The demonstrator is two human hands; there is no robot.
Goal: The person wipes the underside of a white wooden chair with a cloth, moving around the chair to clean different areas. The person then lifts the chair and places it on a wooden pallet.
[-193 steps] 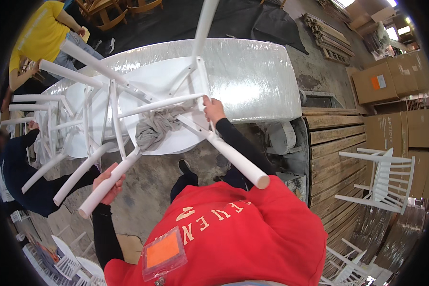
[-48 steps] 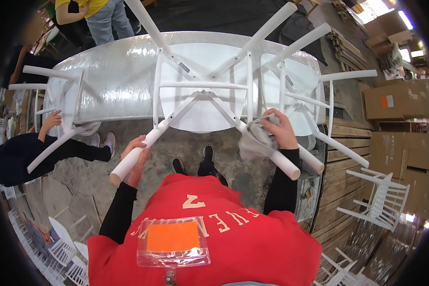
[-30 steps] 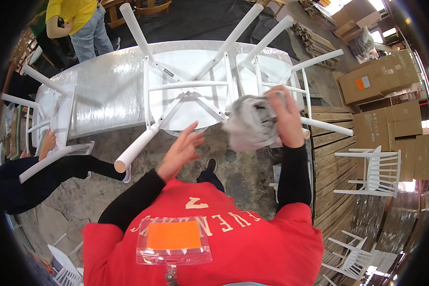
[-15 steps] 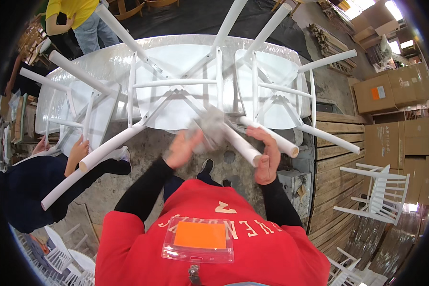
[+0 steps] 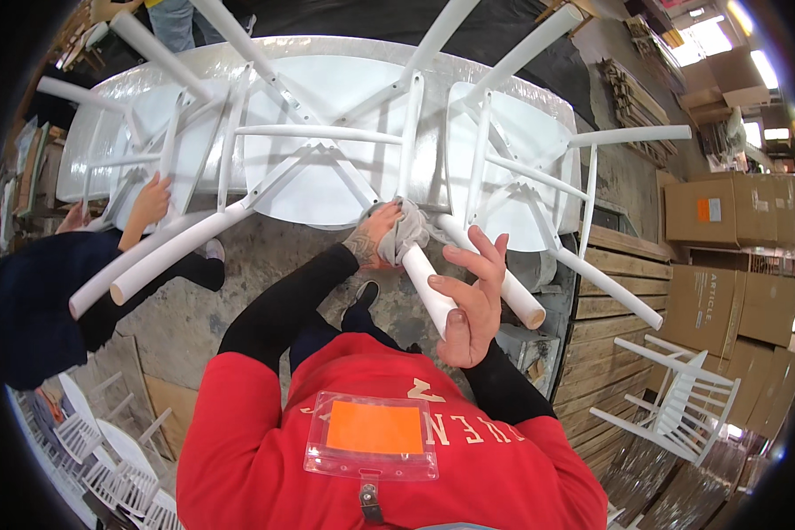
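Note:
Upside down on the table rests a white chair (image 5: 296, 97), its legs sticking up and toward me. My left hand (image 5: 378, 231) presses a grey cloth (image 5: 406, 231) around the upper part of its near right leg (image 5: 428, 287). At that leg's free end is my right hand (image 5: 473, 305), fingers spread and curved, the thumb beside the tip; whether it touches the leg is hard to tell. Another upturned white chair (image 5: 503, 172) lies close on the right, one leg just behind my right hand. A third white chair (image 5: 155, 132) is on the left.
The wrapped table (image 5: 327, 46) spans the front. A co-worker's hand (image 5: 153, 201) touches the left chair. Cardboard boxes (image 5: 715, 300) and an upright white chair (image 5: 676, 393) stand right, by wooden slats (image 5: 605, 344). More white chairs (image 5: 119, 459) are at lower left.
My left hand and the cloth, blurred before, now sit clearly around the leg near the seat. My right hand has shifted slightly toward me and opened its fingers wider. The view has tilted.

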